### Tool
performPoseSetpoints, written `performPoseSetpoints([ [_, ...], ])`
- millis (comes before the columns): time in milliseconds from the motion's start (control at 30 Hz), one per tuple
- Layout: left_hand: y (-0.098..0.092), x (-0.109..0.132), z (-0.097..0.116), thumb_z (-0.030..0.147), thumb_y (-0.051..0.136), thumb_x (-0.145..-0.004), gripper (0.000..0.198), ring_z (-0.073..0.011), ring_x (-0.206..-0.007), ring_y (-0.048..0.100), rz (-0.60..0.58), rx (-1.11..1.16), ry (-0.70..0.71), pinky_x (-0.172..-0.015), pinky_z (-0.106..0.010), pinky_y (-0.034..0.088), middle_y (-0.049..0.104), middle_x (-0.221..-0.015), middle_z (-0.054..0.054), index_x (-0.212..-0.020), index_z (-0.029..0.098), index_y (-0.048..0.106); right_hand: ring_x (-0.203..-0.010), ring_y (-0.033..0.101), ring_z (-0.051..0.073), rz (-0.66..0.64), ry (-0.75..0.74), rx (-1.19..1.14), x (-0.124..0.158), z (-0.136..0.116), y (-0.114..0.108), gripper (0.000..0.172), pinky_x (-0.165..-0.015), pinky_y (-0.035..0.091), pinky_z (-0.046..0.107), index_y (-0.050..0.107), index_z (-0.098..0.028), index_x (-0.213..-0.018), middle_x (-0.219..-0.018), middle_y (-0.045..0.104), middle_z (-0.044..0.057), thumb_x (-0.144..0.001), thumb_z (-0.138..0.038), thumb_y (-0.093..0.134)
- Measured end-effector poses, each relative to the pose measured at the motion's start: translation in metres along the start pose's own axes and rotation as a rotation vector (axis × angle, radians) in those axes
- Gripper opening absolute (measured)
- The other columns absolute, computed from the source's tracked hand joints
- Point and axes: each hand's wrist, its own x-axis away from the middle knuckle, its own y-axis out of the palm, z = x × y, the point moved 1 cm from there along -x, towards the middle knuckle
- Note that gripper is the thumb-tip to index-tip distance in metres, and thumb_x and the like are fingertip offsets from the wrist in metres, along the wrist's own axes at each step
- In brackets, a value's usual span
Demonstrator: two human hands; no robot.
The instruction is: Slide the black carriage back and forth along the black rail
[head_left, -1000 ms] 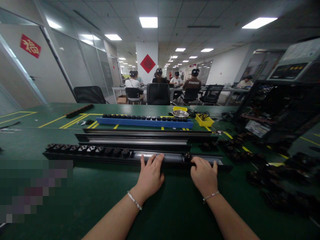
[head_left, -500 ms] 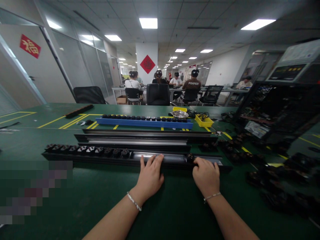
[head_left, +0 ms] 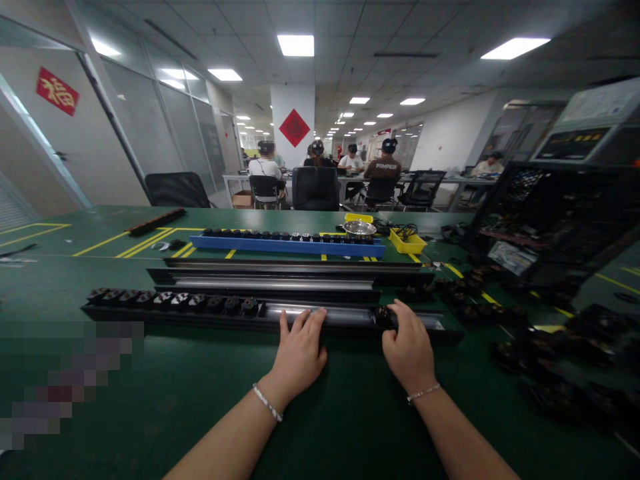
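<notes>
A long black rail lies across the green table in front of me, with several black socket modules seated in its left half. My left hand lies flat with fingers stretched out on the rail's near edge, holding nothing. My right hand is curled over the rail further right, its fingers closed on a small black socket module that sits in the rail's channel.
Two more black rails lie behind, then a blue rail with modules. Yellow bins and a metal bowl stand further back. Loose black modules and a dark rack fill the right. People sit at a distant table.
My right hand has shifted slightly left and forward along the rail, with the module under its fingers. My left hand has stayed in place.
</notes>
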Motion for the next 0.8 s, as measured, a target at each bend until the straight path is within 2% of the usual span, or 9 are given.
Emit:
performPoseSetpoints([
  [100,-0.001,0.000,0.001,0.018,0.049,-0.076,0.063,-0.0247,-0.126,0.035,0.001,0.002,0.001,-0.109,-0.060,0.003,0.050,-0.132,-0.008,-0.136,0.021,0.030,-0.128,0.033,0.025,-0.070,-0.100,0.039,0.003,-0.007,0.001,0.057,-0.101,0.032,0.042,0.049,-0.025,-0.127,-0.140,0.037,0.009,-0.073,-0.009,0.041],
  [167,-0.001,0.000,0.001,0.019,0.049,-0.076,0.063,-0.0251,-0.126,0.035,-0.001,-0.010,0.001,-0.109,-0.060,0.004,0.050,-0.132,-0.008,-0.136,0.020,0.030,-0.131,0.027,0.028,-0.156,-0.103,0.088,0.005,-0.010,0.002,0.057,-0.102,0.029,0.047,0.052,-0.031,-0.125,-0.142,0.033,0.007,-0.072,-0.010,0.044],
  [233,-0.001,0.000,0.001,0.019,0.049,-0.076,0.063,-0.0252,-0.126,0.036,0.000,-0.020,0.005,-0.109,-0.060,0.004,0.050,-0.132,-0.008,-0.136,0.020,0.030,-0.132,0.024,0.028,-0.219,-0.087,0.122,0.006,-0.012,0.002,0.053,-0.103,0.026,0.049,0.057,-0.031,-0.120,-0.142,0.035,0.006,-0.072,-0.011,0.045],
  [467,0.000,0.000,0.000,0.020,0.050,-0.076,0.064,-0.0251,-0.127,0.036,-0.003,-0.047,0.005,-0.109,-0.059,0.007,0.050,-0.132,-0.008,-0.137,0.021,0.029,-0.131,0.029,0.025,-0.276,-0.045,0.147,0.003,-0.011,0.000,0.049,-0.103,0.025,0.050,0.060,-0.029,-0.117,-0.138,0.041,0.006,-0.074,-0.014,0.043],
  [800,0.001,0.000,0.001,0.019,0.050,-0.076,0.064,-0.0246,-0.126,0.037,0.002,-0.041,0.004,-0.109,-0.059,0.007,0.050,-0.132,-0.008,-0.136,0.021,0.030,-0.129,0.033,0.025,-0.270,-0.017,0.147,0.002,-0.013,-0.001,0.045,-0.103,0.023,0.052,0.063,-0.028,-0.112,-0.138,0.042,0.007,-0.075,-0.015,0.042],
])
